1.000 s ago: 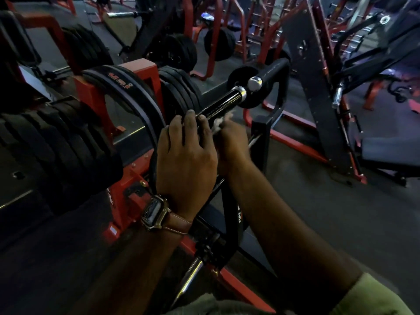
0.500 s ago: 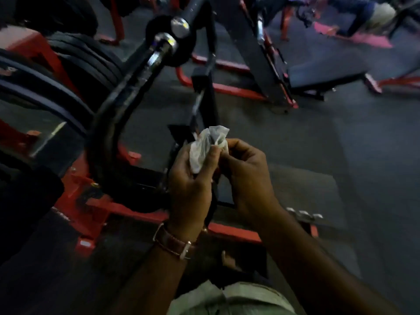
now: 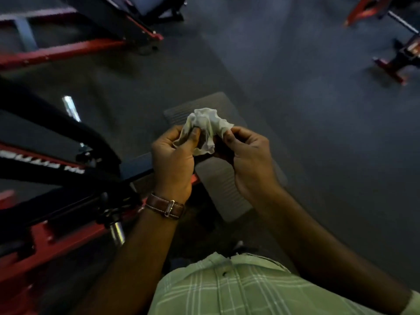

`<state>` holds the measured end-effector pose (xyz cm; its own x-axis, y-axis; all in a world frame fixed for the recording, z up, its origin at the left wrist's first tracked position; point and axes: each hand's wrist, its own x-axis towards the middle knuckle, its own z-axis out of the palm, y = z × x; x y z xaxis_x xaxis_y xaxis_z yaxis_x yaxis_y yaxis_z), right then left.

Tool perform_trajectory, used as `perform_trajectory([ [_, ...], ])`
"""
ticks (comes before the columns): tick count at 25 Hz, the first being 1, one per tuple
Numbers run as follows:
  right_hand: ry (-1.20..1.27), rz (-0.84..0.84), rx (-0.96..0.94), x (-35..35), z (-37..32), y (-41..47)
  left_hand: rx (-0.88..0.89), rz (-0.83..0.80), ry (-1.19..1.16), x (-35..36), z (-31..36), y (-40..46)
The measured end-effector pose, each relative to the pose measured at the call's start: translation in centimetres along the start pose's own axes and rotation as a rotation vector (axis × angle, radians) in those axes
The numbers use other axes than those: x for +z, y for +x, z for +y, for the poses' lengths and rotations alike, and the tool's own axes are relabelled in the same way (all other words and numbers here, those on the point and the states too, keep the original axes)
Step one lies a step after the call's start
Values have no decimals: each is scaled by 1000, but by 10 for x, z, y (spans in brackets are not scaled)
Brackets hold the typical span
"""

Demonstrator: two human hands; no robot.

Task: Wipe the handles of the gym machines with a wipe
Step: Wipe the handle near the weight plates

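Left hand [image 3: 172, 160] and right hand [image 3: 250, 160] both pinch crumpled wipe [image 3: 205, 126], red-black machine frame [image 3: 56, 178] beside.

The scene is dim and murky, with bluish light on the floor [image 3: 306, 92] at upper right. The wipe [image 3: 205, 123] is the brightest patch. Motion blur smears the red machine frame [image 3: 56, 51] at left, and the forearms fall into deep shadow.
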<state>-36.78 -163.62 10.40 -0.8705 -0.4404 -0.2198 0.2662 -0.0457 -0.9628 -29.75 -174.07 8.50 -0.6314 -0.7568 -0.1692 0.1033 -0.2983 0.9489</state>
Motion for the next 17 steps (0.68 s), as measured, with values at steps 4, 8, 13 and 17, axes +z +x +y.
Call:
perform_trajectory([
  [4, 81, 97, 14, -92, -7, 9, -87, -193, 55, 89, -33, -14],
  [8, 65, 151, -34, -233, -25, 31, -135, -368, 98, 217, -80, -37],
  [13, 198, 235, 98, -404, -59, 62, -326, -464, 7, 373, -137, -68],
  [17, 179, 212, 126, -514, -84, 80, -342, -462, 21, 484, -163, -80],
])
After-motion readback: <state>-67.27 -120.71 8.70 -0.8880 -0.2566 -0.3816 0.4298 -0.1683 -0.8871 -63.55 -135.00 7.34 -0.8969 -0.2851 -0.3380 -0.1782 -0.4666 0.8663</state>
